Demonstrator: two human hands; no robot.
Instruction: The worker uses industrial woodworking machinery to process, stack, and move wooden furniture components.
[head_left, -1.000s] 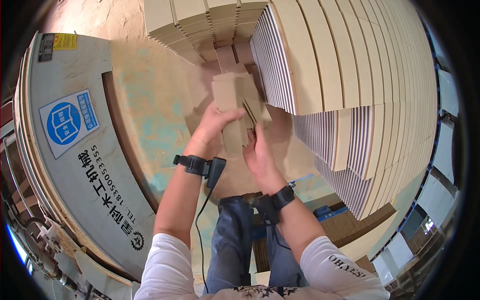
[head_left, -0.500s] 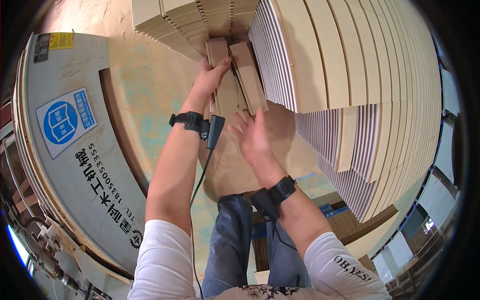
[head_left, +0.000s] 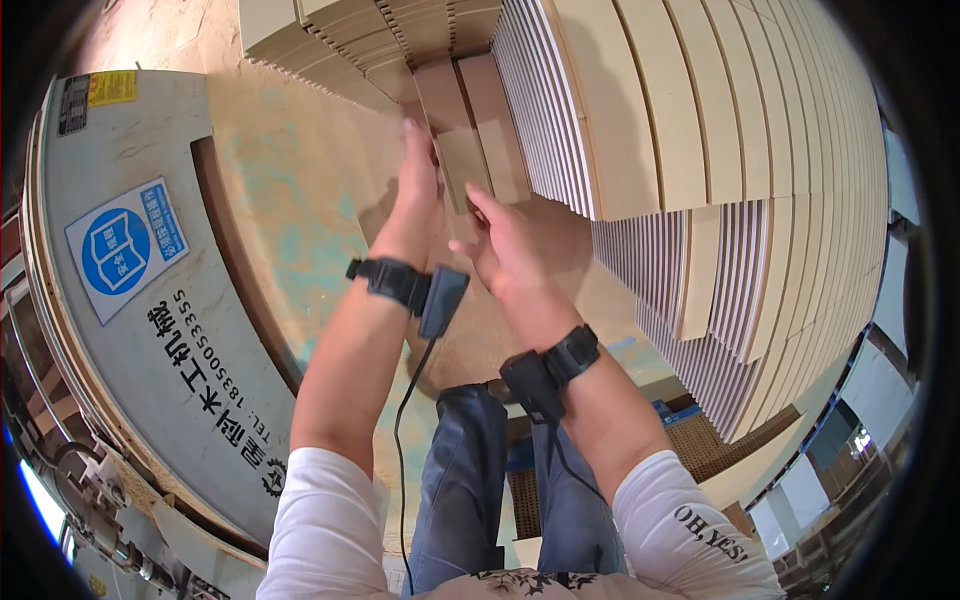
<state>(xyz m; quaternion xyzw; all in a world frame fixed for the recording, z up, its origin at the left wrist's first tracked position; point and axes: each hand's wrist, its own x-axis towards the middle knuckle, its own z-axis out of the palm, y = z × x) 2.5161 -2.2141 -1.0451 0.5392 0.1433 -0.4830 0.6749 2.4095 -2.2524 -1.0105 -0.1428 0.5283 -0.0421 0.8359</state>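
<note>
Two pale flat wooden boards lie side by side in a corner between larger stacks: a left board (head_left: 457, 135) and a right board (head_left: 496, 125). Fingers stretched out, my left hand (head_left: 418, 178) lies along the outer long edge of the left board. My right hand (head_left: 503, 245) is at the near ends of the boards, palm turned inward and fingers apart. Its fingertips come close to the left board's near end; contact there is unclear. Neither hand is wrapped round anything.
A tall stack of pale boards (head_left: 625, 120) rises close on the right, with lower stacks (head_left: 725, 285) nearer me. More stacked boards (head_left: 345, 45) stand at the far side. A grey machine panel (head_left: 150, 230) borders the left. Worn board surface (head_left: 290, 200) lies between.
My left hand has loosened from round the left board and flattened along its edge. The boards now sit evenly side by side, closer together. My right hand has shifted left toward their near ends.
</note>
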